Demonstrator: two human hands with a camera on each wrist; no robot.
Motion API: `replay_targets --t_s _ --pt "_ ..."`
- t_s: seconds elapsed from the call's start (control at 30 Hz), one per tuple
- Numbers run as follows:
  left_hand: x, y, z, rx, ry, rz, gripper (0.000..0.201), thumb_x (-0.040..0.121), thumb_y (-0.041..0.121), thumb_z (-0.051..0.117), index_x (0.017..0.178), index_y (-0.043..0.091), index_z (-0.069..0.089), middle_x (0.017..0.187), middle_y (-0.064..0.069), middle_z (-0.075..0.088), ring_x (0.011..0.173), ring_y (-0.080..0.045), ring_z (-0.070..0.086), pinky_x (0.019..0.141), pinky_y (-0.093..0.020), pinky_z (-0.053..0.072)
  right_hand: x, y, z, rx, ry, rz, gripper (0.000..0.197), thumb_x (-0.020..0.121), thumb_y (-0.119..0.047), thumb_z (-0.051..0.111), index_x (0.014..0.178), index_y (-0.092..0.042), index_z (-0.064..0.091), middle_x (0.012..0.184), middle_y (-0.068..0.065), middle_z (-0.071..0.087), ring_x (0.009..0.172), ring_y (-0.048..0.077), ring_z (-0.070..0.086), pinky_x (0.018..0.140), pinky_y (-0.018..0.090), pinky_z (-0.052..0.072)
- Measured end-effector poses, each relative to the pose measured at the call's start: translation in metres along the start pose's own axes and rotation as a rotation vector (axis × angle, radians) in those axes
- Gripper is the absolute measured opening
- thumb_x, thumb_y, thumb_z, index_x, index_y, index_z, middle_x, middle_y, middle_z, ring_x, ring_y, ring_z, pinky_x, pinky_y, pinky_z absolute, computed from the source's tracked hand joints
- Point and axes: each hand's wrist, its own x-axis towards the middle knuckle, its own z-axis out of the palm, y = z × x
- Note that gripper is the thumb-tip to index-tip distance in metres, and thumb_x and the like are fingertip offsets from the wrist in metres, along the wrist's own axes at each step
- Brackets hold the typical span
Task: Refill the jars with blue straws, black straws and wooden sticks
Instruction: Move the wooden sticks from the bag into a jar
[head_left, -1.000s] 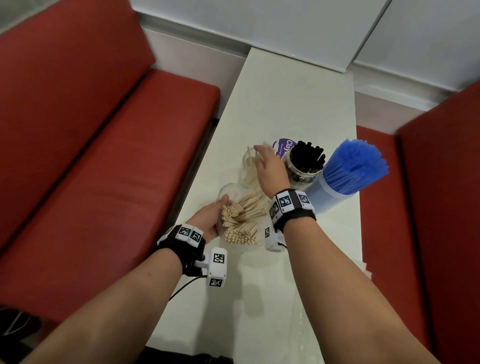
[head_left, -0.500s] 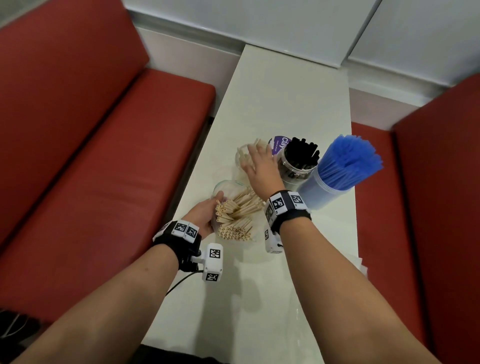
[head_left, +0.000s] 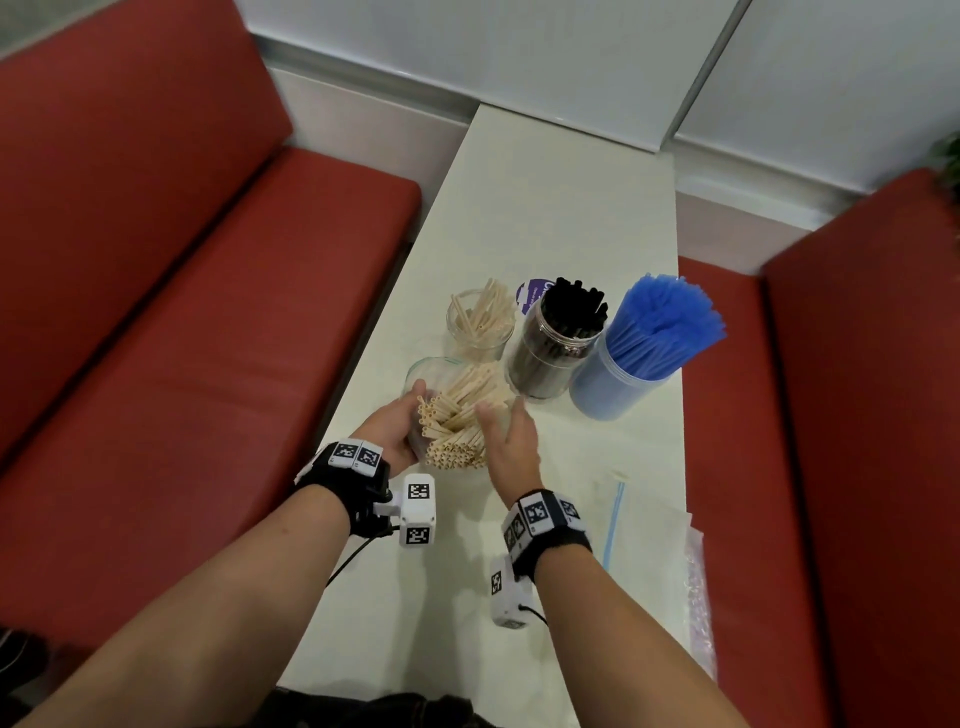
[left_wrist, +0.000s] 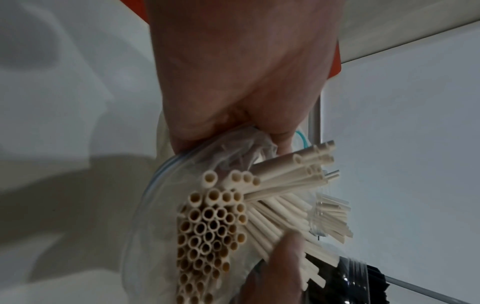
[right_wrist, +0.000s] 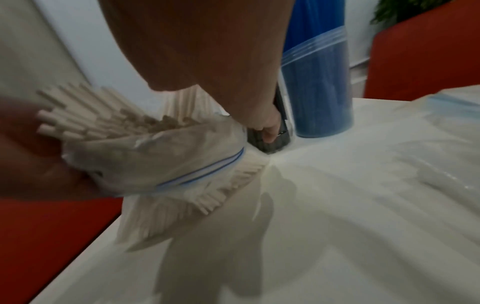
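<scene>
Partly hidden: right hand (head_left: 511, 441) fingertips.

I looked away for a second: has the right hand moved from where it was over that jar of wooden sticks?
Yes. The right hand has pulled back from the wooden-stick jar, toward the person, to the bag of sticks that the left hand grips.

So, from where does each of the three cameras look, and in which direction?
Head: from above, down at the white table; both forearms, left hand, right hand.
Left wrist: along the left palm at the bag of wooden sticks.
Right wrist: low along the right hand toward the blue straws.
All three share the bag.
</scene>
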Motion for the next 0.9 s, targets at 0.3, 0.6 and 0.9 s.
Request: replay_targets --t_s 0.3,0.6,0.9 --pt "-0.005 0.0 0.005 0.079 -0.043 0.021 0.042 0.108 0.046 0.04 0.109 0.012 0.064 0.092 -0.009 0.076 0.078 -0.021 0.074 0.075 -0.036 0.057 0.003 -0.007 0.019 -0.077 0.042 -0.203 0.032 0.096 -0.038 0.065 0.11 -0.011 0.074 0.161 0.0 0.036 0.154 0.019 0.017 0.123 0.049 0.013" --pt "0.0 0.002 0.005 0.086 -0.067 0.039 0.05 0.107 0.048 0.043 0.137 0.01 0.058 0.123 -0.016 0.071 0.092 -0.026 0.073 0.08 -0.04 0.058 0.008 -0.018 0.018 -0.019 -0.005 -0.111 0.041 0.092 -0.038 0.071 0.121 -0.01 0.072 0.159 0.003 0.038 0.152 0.025 0.023 0.121 0.051 0.02" --pt "0.001 0.004 -0.001 0.08 -0.05 0.035 0.042 0.106 0.049 0.044 0.114 0.014 0.067 0.1 -0.012 0.079 0.083 -0.025 0.078 0.062 -0.036 0.061 -0.004 -0.036 0.007 0.295 0.09 -0.209 0.035 0.106 -0.023 0.05 0.137 -0.008 0.056 0.149 0.013 0.05 0.14 0.023 0.043 0.118 0.039 0.034"
